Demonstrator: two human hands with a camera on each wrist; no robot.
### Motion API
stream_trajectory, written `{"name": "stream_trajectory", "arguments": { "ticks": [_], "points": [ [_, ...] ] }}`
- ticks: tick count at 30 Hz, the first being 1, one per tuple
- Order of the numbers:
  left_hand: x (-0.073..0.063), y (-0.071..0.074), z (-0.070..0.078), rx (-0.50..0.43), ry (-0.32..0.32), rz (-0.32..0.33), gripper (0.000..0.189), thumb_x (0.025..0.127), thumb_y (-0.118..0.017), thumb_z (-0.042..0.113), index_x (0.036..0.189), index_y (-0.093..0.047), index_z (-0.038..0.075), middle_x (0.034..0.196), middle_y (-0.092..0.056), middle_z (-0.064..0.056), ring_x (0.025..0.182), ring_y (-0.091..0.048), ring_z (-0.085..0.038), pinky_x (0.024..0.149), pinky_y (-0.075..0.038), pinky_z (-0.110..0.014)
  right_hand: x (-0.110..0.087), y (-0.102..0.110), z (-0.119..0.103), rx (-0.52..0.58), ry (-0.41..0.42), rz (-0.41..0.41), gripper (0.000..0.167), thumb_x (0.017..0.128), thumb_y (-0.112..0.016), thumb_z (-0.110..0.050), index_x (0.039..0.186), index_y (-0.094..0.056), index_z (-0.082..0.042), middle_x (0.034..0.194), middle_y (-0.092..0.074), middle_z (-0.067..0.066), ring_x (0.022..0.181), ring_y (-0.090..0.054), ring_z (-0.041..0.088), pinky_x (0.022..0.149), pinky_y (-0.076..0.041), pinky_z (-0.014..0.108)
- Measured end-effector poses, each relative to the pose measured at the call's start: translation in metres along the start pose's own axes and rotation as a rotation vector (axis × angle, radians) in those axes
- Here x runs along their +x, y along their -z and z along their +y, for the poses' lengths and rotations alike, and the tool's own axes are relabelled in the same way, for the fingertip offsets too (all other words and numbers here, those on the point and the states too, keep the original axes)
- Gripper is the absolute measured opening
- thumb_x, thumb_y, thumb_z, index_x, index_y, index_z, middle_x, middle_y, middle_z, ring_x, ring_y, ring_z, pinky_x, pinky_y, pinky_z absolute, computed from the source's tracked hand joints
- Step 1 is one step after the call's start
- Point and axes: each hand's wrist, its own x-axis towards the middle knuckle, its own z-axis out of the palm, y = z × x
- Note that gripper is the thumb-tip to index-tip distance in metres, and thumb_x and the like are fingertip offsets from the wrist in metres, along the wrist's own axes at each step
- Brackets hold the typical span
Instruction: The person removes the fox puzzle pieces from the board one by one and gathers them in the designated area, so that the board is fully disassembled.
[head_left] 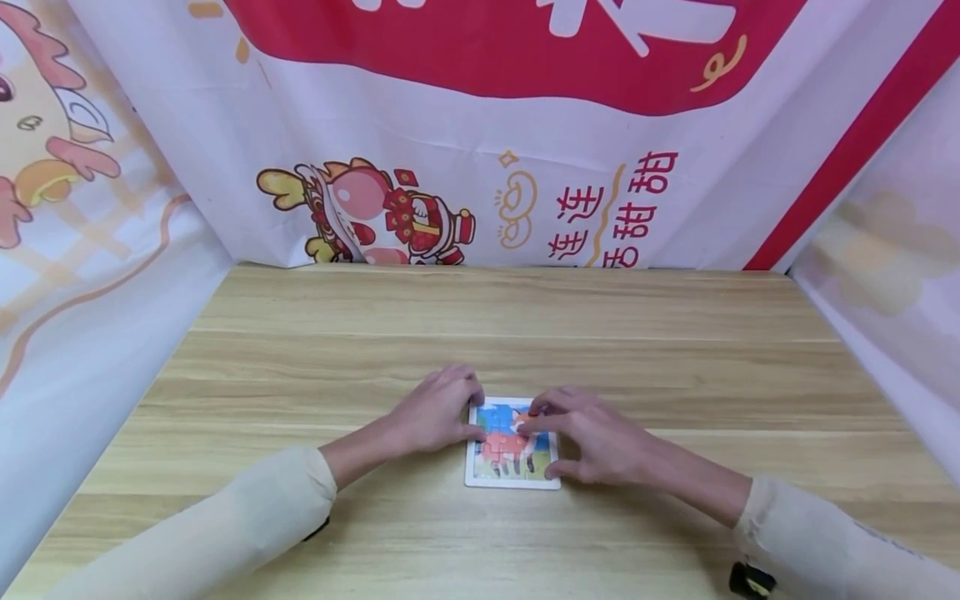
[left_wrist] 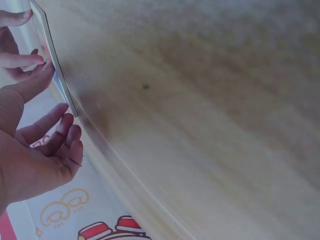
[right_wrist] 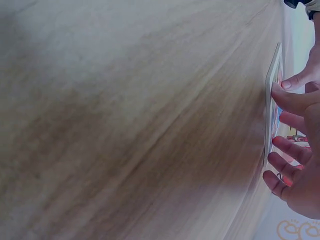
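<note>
A small square jigsaw puzzle [head_left: 501, 457] in a white frame lies flat on the wooden table, its pieces forming a red fox on blue and green. My left hand [head_left: 442, 408] is at its left side, thumb over the left border and fingertips right at the upper left corner. From the right, my right hand [head_left: 600, 433] reaches over the puzzle; a finger touches the fox's head and the thumb rests by the lower right border. In the left wrist view, the left fingers [left_wrist: 62, 125] bend loosely beside the frame edge. The right wrist view shows the right thumb [right_wrist: 290, 100] on the frame.
The wooden table [head_left: 360, 533] extends around the puzzle on all sides. A printed white and red cloth [head_left: 465, 125] hangs along its back edge, and patterned cloths hang at the left and right. A dark object [head_left: 752, 579] shows at the right sleeve.
</note>
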Motion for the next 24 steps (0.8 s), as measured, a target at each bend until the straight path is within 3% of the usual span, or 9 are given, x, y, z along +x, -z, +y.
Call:
{"name": "stream_trajectory", "arguments": {
  "ticks": [6,11,24],
  "points": [
    [0.0034,-0.0005,-0.0014,-0.007,0.012,-0.007,0.042,0.078,-0.093,0.026,0.105,-0.072,0.002,0.107,-0.065,-0.006,0.106,-0.058,-0.024,0.098,-0.050,-0.042,0.0026,0.0021,-0.0016,-0.078,0.097,-0.060,0.061,0.089,-0.082,-0.027,0.147,-0.060,-0.026,0.148,-0.053,0.010,0.134,-0.047,0.029,0.112,-0.040,0.056],
    [0.0051,-0.0013,-0.0022,-0.023,0.017,-0.003,0.042,0.076,-0.094,0.025,0.105,-0.071,0.002,0.106,-0.064,-0.005,0.106,-0.058,-0.024,0.098,-0.051,-0.042,0.0044,0.0011,-0.0023,-0.142,0.159,-0.058,0.067,0.088,-0.079,-0.023,0.151,-0.056,-0.029,0.149,-0.049,0.012,0.132,-0.045,0.029,0.111,-0.040,0.054],
    [0.0083,0.0002,-0.0037,-0.113,0.034,0.003,0.041,0.072,-0.096,0.019,0.100,-0.070,0.002,0.100,-0.064,-0.004,0.099,-0.058,-0.022,0.094,-0.052,-0.040,0.0059,-0.0029,0.0007,-0.142,0.168,-0.047,0.070,0.085,-0.077,-0.020,0.151,-0.055,-0.029,0.150,-0.047,0.012,0.129,-0.044,0.028,0.107,-0.043,0.052]
  ]
}}
